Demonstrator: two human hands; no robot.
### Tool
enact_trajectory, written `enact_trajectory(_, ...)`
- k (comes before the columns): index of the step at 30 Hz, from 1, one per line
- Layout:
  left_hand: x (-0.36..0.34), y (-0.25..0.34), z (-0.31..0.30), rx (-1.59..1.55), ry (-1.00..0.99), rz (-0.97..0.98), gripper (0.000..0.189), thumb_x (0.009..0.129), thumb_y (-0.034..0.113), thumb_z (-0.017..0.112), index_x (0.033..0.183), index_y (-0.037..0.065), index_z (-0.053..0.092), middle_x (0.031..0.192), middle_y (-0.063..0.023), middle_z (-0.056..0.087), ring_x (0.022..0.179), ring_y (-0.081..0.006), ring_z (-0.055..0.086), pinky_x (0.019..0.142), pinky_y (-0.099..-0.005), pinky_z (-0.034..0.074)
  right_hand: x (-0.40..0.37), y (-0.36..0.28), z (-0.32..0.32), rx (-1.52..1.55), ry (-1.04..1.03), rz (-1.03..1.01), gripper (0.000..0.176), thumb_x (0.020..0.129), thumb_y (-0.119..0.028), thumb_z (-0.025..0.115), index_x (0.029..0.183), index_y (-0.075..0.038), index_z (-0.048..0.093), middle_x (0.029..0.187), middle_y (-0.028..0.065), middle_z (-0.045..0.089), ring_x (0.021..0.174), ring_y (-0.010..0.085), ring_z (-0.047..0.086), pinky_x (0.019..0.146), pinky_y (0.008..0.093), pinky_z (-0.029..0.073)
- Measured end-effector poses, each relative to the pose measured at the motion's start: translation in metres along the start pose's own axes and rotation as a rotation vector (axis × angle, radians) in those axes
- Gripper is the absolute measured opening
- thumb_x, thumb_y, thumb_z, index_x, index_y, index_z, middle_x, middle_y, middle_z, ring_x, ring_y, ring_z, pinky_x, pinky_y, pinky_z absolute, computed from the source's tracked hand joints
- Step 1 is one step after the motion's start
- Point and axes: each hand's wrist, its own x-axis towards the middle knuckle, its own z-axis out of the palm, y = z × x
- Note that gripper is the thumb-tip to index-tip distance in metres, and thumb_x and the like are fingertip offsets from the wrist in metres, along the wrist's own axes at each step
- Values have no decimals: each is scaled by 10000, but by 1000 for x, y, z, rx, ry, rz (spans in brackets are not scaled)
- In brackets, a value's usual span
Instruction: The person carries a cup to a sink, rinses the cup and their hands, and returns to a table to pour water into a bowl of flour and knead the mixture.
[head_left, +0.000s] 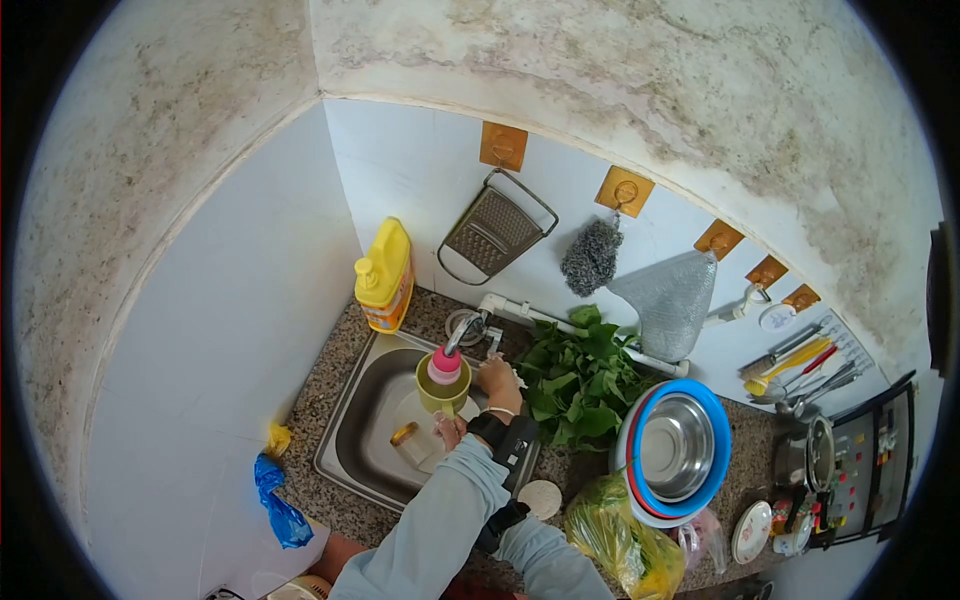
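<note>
My forearms cross over the sink [350, 455]. My left hand [498, 380] is up at the tap [468, 330], its fingers closed at the tap handle [495, 340]. My right hand [450, 430], coming out from under the left arm, grips the yellow-green cup [440, 396] by its near side. The cup is under the pink tap nozzle [445, 366]. In the basin, a clear jar with a gold-coloured band [405, 434] lies on its side, near a pale round item partly hidden by the cup and hand.
A yellow bottle [385, 278] stands behind the sink. Leafy greens [580, 375], stacked basins [725, 440] and a yellow-green bag [625, 535] are at the right. A grater [495, 230] and a scourer [592, 258] hang on the wall. A blue bag [282, 505] is left.
</note>
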Motion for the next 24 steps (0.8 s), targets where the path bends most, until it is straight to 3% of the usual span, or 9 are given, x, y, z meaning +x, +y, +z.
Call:
enact_trajectory(1,-21,44,-5,-213,-17,-194,304,948,213,403,934,-4,616,875,-161,630,670,-261,618,531,-358,450,-1,2,0,1,2,3,257,811,-182,626,980,5,579,877,128,625,817,243,599,746,338,454)
enact_trajectory(2,-18,38,-8,-213,-16,-194,304,948,213,403,934,-4,616,875,-161,630,670,-261,618,531,-358,450,-3,2,0,2,1,6,257,811,-185,626,979,5,578,875,130,625,816,245,600,744,339,455)
enact_trajectory(4,-13,26,-11,-565,-126,-192,290,944,210,427,940,-13,613,814,-142,625,610,-251,598,508,-363,433,-5,2,0,4,4,5,259,812,-189,625,976,5,578,872,132,625,813,248,601,740,341,455)
enact_trajectory(6,-38,61,-6,-559,-62,-203,290,942,212,438,935,-21,609,807,-139,618,608,-243,590,510,-365,426,-6,3,0,7,6,8,260,813,-193,624,974,5,577,868,135,625,810,251,603,736,343,456)
enact_trajectory(14,-39,94,9,-505,89,-263,321,940,242,463,903,-53,584,774,-137,600,593,-235,571,498,-358,409,-19,5,-2,20,11,13,267,815,-211,621,964,6,573,853,144,624,799,264,608,720,350,459)
enact_trajectory(16,-49,125,15,-308,188,-330,318,939,242,469,903,-55,576,772,-138,602,603,-242,574,510,-349,414,-24,5,-5,23,16,11,269,816,-215,620,961,6,572,849,147,624,796,267,610,716,352,459)
enact_trajectory(20,-49,143,17,-350,112,-312,320,935,248,479,892,-57,569,780,-138,605,622,-258,579,544,-361,430,-33,8,-8,30,28,19,273,817,-224,619,956,7,570,841,152,623,791,274,612,707,355,461)
enact_trajectory(22,-47,150,24,-204,246,-250,337,925,260,496,835,-54,580,772,-156,616,619,-274,586,578,-379,443,-37,9,-9,33,31,20,276,818,-228,618,954,7,569,837,154,623,788,277,614,703,357,461)
enact_trajectory(24,-41,154,27,-140,227,-234,356,918,273,510,818,-59,588,783,-174,625,642,-289,595,598,-391,445,-40,10,-9,37,39,19,278,819,-232,617,951,7,568,833,157,623,785,280,615,699,359,462)
